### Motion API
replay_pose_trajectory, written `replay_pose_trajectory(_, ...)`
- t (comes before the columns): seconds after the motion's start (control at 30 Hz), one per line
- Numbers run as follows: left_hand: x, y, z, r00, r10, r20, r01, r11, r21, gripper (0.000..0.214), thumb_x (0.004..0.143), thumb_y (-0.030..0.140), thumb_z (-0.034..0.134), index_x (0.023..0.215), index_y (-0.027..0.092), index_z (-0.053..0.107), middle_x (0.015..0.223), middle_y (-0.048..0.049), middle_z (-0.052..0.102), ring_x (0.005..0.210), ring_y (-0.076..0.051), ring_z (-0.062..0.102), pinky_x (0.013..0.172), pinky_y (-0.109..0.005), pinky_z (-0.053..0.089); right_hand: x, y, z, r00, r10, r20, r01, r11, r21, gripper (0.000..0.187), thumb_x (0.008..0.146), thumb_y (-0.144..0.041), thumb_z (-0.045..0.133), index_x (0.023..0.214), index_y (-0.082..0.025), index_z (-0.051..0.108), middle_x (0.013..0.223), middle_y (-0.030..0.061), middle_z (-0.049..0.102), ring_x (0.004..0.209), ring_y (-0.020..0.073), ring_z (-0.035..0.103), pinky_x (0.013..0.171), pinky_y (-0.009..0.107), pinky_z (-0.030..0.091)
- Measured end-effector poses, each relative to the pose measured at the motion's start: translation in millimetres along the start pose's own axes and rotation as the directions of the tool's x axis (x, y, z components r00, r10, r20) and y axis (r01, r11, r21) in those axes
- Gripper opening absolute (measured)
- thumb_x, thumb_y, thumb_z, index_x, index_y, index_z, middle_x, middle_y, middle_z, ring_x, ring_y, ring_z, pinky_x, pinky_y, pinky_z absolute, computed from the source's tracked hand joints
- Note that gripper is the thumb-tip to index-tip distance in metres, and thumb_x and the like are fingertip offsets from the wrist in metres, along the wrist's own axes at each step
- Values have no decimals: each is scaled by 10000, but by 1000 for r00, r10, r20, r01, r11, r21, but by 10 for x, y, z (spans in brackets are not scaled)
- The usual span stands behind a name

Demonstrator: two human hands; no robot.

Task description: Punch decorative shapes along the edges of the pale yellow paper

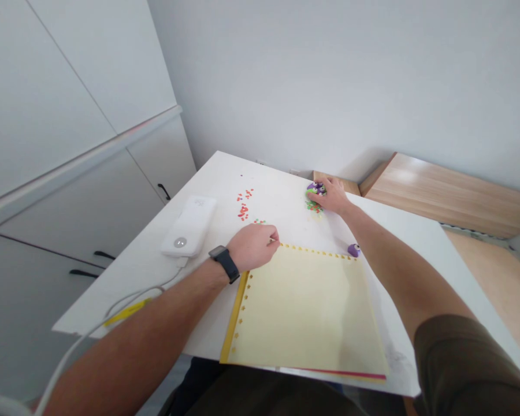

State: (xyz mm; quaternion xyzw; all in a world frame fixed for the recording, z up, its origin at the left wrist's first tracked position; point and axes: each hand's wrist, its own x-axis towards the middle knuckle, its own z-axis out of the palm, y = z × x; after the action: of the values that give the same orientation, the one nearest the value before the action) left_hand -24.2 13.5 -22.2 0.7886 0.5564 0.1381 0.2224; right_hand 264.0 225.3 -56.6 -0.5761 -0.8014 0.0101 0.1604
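left hand (253,247): fingers (272,238) pinched shut on a thin pale stick (271,239), its end just above the top edge of the paper. right hand (327,195): fingers (322,188) curved over a purple and green clay lump (315,189), which they partly hide; cannot tell whether they grip it or only rest on it. green and red crumbs (314,207) lie just below that hand. near the hands: a small purple clay piece (353,250) beside the far corner of the paper; a loose scatter of red crumbs (243,208); a pale yellow sheet of paper (299,312) with a gold dotted border, on a white counter (225,185). further out: black wristwatch (225,263) on the left wrist, olive sleeve (463,364) on the right arm, white power bank (188,226), white cable (132,292), yellow strip (127,312), wooden board (442,190), white cabinets (82,196).
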Motion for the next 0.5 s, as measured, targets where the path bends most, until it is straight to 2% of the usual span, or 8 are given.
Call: replay_pose_trajectory(0.5,2,9,28,1000,14,-12,-14,1000,10,253,962,291,518,968,203,755,996,-73,812,941,-264,737,767,-355,486,338,-673,239,984,-176,-24,177,982,65,650,837,-654,692,1375,-290,663,1353,167,584,1299,398,514,1121,600,413)
